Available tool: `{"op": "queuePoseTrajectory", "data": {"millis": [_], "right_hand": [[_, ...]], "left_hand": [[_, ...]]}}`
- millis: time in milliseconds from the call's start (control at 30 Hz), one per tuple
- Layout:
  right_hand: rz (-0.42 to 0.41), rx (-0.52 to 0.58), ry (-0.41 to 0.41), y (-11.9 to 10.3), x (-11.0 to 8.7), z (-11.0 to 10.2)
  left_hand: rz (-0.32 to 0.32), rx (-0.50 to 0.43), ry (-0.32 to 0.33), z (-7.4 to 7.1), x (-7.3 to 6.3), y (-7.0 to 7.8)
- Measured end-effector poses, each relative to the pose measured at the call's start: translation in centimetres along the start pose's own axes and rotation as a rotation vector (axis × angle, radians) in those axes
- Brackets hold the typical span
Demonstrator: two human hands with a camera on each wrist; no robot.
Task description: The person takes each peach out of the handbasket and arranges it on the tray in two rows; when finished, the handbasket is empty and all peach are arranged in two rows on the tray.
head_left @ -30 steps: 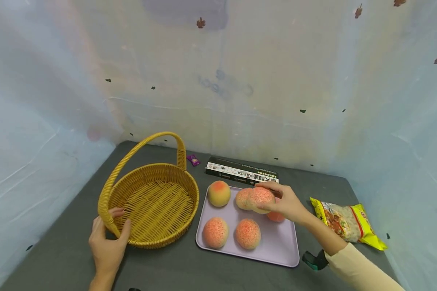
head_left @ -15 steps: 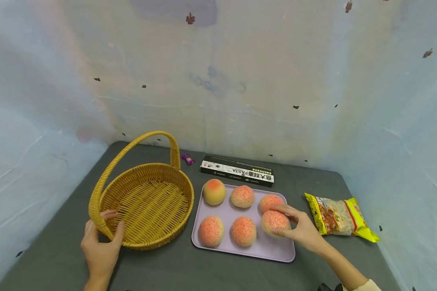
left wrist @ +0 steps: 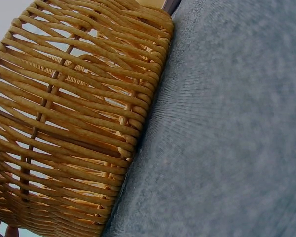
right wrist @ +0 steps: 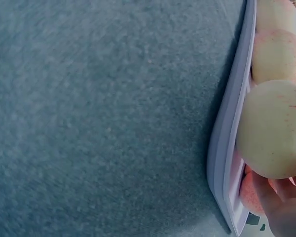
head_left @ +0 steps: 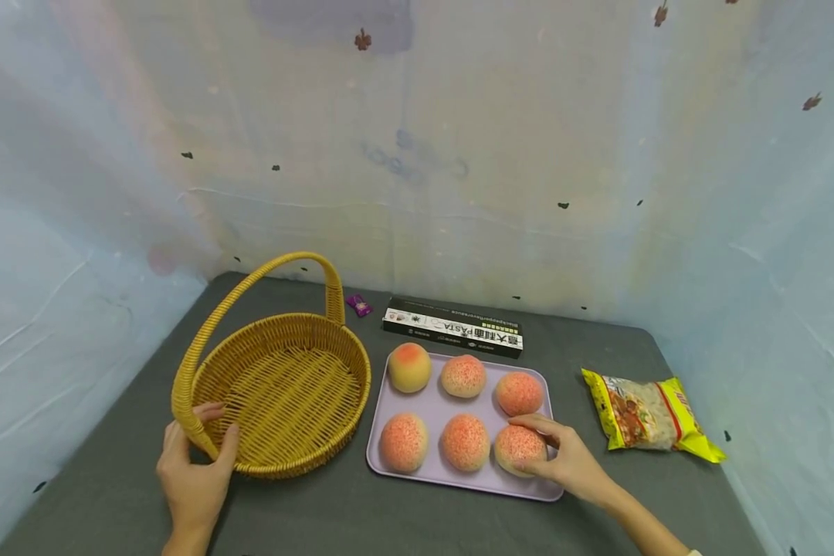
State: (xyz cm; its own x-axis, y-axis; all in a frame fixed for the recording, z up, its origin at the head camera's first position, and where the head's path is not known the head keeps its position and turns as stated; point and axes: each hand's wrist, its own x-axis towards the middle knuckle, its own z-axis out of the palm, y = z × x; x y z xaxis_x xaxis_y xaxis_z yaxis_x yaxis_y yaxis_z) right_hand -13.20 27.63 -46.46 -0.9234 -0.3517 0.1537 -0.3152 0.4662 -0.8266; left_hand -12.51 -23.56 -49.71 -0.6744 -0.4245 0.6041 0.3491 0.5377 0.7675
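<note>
My right hand (head_left: 573, 463) grips a pink-speckled peach (head_left: 517, 450) at the near right corner of the lilac tray (head_left: 452, 483). In the right wrist view the fingers (right wrist: 266, 195) curl round the pale underside of that peach (right wrist: 274, 131). Several other peaches fill the tray in two rows, among them a yellow one with a red top (head_left: 410, 367) at the far left. My left hand (head_left: 194, 471) holds the near left rim of a yellow wicker basket (head_left: 292, 463), thumb and fingers on either side of its wall, by the handle's foot. Nothing lies in the basket.
Behind the tray lies a long black pasta box (head_left: 452, 327), with a small purple wrapped sweet (head_left: 359, 305) to its left. A yellow food packet (head_left: 649, 413) rests on the right of the dark table (head_left: 333, 517). Pale sheeting (head_left: 459, 154) hangs behind and at both sides.
My right hand has carried the peach from over the far row to the tray's near right corner and lowered it there. The left hand keeps its hold on the basket.
</note>
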Motion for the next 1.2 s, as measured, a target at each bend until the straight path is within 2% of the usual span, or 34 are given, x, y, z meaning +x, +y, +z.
{"op": "queuePoseTrajectory", "data": {"millis": [267, 433, 533, 600, 700, 767, 833, 933, 1033, 1133, 1200], "right_hand": [[-0.032, -0.031, -0.02, 0.2, -0.3, 0.0], [-0.014, -0.041, -0.034, -0.1, -0.4, 0.1], [-0.037, -0.056, -0.014, -0.4, -0.4, 0.0], [-0.079, -0.066, 0.025, -0.7, 0.0, -0.2], [-0.141, -0.151, 0.152, -1.4, 1.4, -0.9], [-0.144, -0.255, 0.24, -2.2, 2.7, -1.4], [-0.111, -0.395, 0.289, -3.3, 4.3, -1.9], [-0.018, -0.604, 0.242, -5.0, 6.7, -2.1], [0.093, -0.78, 0.113, -6.4, 8.5, -1.3], [0.174, -0.891, 0.008, -7.1, 9.5, 0.1], [0.196, -0.921, -0.022, -7.4, 9.8, 0.9]], "left_hand": [[0.012, -0.007, -0.016, 0.0, 0.2, 0.0], [0.01, -0.014, -0.025, -0.1, 0.1, 0.0], [0.011, -0.015, -0.02, 0.0, 0.1, 0.0], [0.013, -0.013, -0.011, -0.2, 0.0, -0.1], [0.017, -0.015, 0.006, -0.4, 0.0, -0.1], [0.018, -0.018, 0.017, -0.6, -0.1, -0.1], [0.014, -0.019, 0.027, -0.8, -0.2, -0.1], [0.007, -0.011, 0.042, -1.2, -0.3, 0.0], [0.026, -0.03, 0.075, -1.2, -0.3, 0.4], [0.098, -0.107, 0.122, -0.8, 0.2, 1.4], [0.162, -0.152, 0.18, -0.5, 0.9, 2.9]]}}
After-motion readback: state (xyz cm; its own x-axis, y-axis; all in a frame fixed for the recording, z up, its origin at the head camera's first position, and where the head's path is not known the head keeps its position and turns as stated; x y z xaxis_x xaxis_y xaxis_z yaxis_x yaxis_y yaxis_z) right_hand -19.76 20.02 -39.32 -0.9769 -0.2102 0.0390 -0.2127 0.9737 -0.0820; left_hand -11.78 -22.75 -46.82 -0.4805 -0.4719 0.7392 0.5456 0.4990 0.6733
